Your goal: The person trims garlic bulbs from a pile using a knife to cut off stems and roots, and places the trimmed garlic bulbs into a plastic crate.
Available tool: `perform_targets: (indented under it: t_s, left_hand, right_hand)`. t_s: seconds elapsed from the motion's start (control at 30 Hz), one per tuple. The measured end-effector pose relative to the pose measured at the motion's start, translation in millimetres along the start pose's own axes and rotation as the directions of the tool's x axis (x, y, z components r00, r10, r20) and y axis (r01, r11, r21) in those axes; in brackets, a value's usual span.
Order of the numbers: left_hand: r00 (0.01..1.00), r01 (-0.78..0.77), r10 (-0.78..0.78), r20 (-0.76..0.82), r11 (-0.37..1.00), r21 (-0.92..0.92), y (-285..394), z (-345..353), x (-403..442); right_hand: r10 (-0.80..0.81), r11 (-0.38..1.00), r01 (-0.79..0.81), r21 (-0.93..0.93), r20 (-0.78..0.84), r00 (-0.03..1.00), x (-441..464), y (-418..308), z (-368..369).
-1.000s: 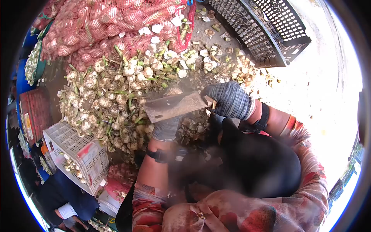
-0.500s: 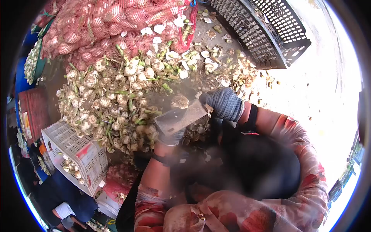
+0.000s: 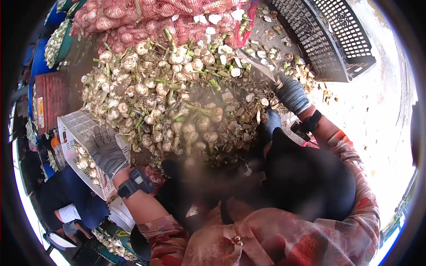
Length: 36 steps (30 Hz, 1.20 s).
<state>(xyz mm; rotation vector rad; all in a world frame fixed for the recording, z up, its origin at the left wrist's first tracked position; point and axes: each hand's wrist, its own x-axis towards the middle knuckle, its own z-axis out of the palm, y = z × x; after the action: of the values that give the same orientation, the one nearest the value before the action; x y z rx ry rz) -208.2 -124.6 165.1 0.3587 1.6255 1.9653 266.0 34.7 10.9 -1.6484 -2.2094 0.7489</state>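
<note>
My right hand (image 3: 291, 94), in a grey knitted glove, is closed on a cleaver (image 3: 259, 65). Its wide blade points up and left over scattered trimmings. My left hand (image 3: 106, 150), gloved too, has its fingers spread over the near side of a white plastic crate (image 3: 73, 120); whether it touches the rim I cannot tell. Garlic bulbs (image 3: 82, 163) lie inside that crate. Between my hands spreads a large heap of garlic bulbs (image 3: 142, 91) with stalks attached, blurred in places by smudges on the lens.
Red mesh sacks of garlic (image 3: 155, 26) lie behind the heap. A black perforated crate (image 3: 319, 42) stands at the upper right. Cut stalks and skins (image 3: 239, 117) litter the floor near my shoe (image 3: 271, 122). Another person (image 3: 73, 201) works at the lower left.
My left hand has swung from beneath the blade out left to the white crate, fingers now spread. My right hand has moved right and up with the cleaver. The view has shifted slightly.
</note>
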Motion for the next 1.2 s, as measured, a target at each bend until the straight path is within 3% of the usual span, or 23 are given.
perform_targets:
  t_s: [0.03, 0.07, 0.13, 0.17, 0.23, 0.27, 0.33, 0.37, 0.4, 0.47, 0.5, 0.53, 0.57, 0.6, 0.73, 0.83, 0.87, 0.97, 1.0, 1.1, 1.13, 1.17, 1.2]
  left_hand:
    - [0.995, -0.024, 0.005, 0.097, 0.98, 0.196, -22.4, 3.8, 9.2]
    - [0.949, -0.121, -0.057, 0.309, 0.841, 0.527, -39.4, 52.0, -21.5]
    - [0.668, -0.521, -0.291, 0.685, 0.475, 0.71, -101.8, 88.3, -55.9]
    - [0.501, -0.81, -0.53, 0.685, -0.006, 0.587, -111.8, 122.3, -75.1]
    - [0.393, -0.919, -0.449, 0.803, -0.167, 0.356, -190.9, 97.9, -97.8]
    - [0.382, -0.924, -0.451, 0.807, -0.159, 0.349, -196.1, 103.7, -96.4]
    - [0.397, -0.918, -0.707, 0.585, -0.304, 0.256, -200.8, 120.8, -93.4]
    - [0.389, -0.921, -0.712, 0.585, -0.297, 0.251, -199.7, 123.7, -93.0]
    - [0.403, -0.902, -0.731, 0.551, -0.214, 0.376, -188.9, 130.3, -91.1]
    - [0.355, -0.783, -0.635, 0.686, 0.198, 0.589, -178.4, 123.8, -84.4]
    - [0.352, -0.786, -0.635, 0.687, 0.197, 0.586, -181.1, 118.7, -86.7]
    - [0.384, -0.232, -0.59, 0.711, 0.684, 0.692, -177.2, 122.1, -91.2]
    - [0.425, 0.075, -0.572, 0.701, 0.794, 0.603, -169.2, 122.3, -99.4]
    - [0.465, 0.359, -0.553, 0.691, 0.831, 0.424, -151.0, 132.9, -109.6]
    - [0.434, 0.535, -0.593, 0.679, 0.775, 0.335, -163.2, 111.1, -115.6]
    - [0.405, 0.779, -0.717, 0.568, 0.596, 0.197, -162.1, 106.3, -121.2]
    - [0.422, 0.747, -0.692, 0.585, 0.632, 0.208, -159.3, 107.6, -125.5]
    - [0.443, 0.231, -0.606, 0.661, 0.789, 0.569, -184.2, 98.9, -123.1]
    - [0.454, 0.44, -0.568, 0.687, 0.813, 0.382, -187.2, 107.4, -126.8]
    - [0.601, 0.42, -0.449, 0.661, 0.881, 0.216, -172.3, 127.3, -136.5]
    - [0.647, 0.176, -0.392, 0.655, 0.912, 0.372, -155.6, 139.7, -138.5]
    - [0.688, 0.043, -0.339, 0.642, 0.901, 0.431, -147.7, 144.5, -142.5]
    - [0.726, -0.088, -0.285, 0.626, 0.864, 0.495, -139.6, 149.1, -146.6]
  right_hand:
    - [0.052, 0.997, -0.044, -0.062, 0.13, 0.99, 1.4, -12.9, -5.7]
    - [0.02, 0.997, -0.006, -0.076, 0.176, 0.984, 2.1, -17.6, -3.5]
    - [-0.07, 0.996, 0.078, -0.031, 0.201, 0.977, -2.7, -21.4, 0.9]
    - [-0.058, 0.996, 0.074, -0.054, 0.251, 0.966, -2.8, -25.3, 1.2]
    - [-0.108, 0.989, 0.131, -0.063, 0.285, 0.952, -9.5, -35.6, -8.5]
    - [-0.083, 0.99, 0.115, -0.081, 0.318, 0.944, -13.1, -37.3, -8.1]
    - [-0.099, 0.992, 0.122, -0.044, 0.357, 0.929, -18.6, -34.3, -6.1]
    - [-0.123, 0.991, 0.136, -0.009, 0.366, 0.923, -22.1, -30.8, -2.7]
    - [-0.188, 0.982, 0.188, 0.03, 0.314, 0.93, -26.5, -26.6, 3.3]
    - [-0.248, 0.969, 0.234, 0.081, 0.341, 0.907, -29.6, -30.0, 1.2]
    - [-0.315, 0.949, 0.287, 0.13, 0.359, 0.879, -28.6, -36.2, -3.9]
    - [-0.381, 0.924, 0.346, 0.16, 0.408, 0.83, -23.4, -57.8, -26.9]
    - [-0.383, 0.924, 0.351, 0.155, 0.399, 0.833, -23.1, -65.2, -29.4]
    - [-0.439, 0.898, 0.399, 0.184, 0.374, 0.817, -22.4, -69.9, -32.1]
    - [-0.511, 0.858, 0.485, 0.167, 0.364, 0.779, -22.2, -82.7, -44.3]
    - [-0.535, 0.84, 0.529, 0.122, 0.348, 0.77, -22.4, -81.6, -44.4]
    - [-0.531, 0.842, 0.528, 0.108, 0.337, 0.777, -23.5, -77.9, -39.7]
    - [-0.478, 0.875, 0.474, 0.101, 0.344, 0.808, -21.1, -70.3, -35.2]
    - [-0.427, 0.902, 0.417, 0.112, 0.37, 0.825, -19.9, -68.2, -34.2]
    - [-0.42, 0.9, 0.431, 0.059, 0.371, 0.828, -23.0, -56.4, -20.7]
    - [-0.404, 0.913, 0.398, 0.084, 0.309, 0.861, -23.3, -48.4, -12.8]
    - [-0.31, 0.943, 0.332, -0.009, 0.334, 0.89, -20.8, -39.8, -6.9]
    - [-0.099, 0.984, 0.144, -0.108, 0.348, 0.932, -7.5, -25.2, -6.1]
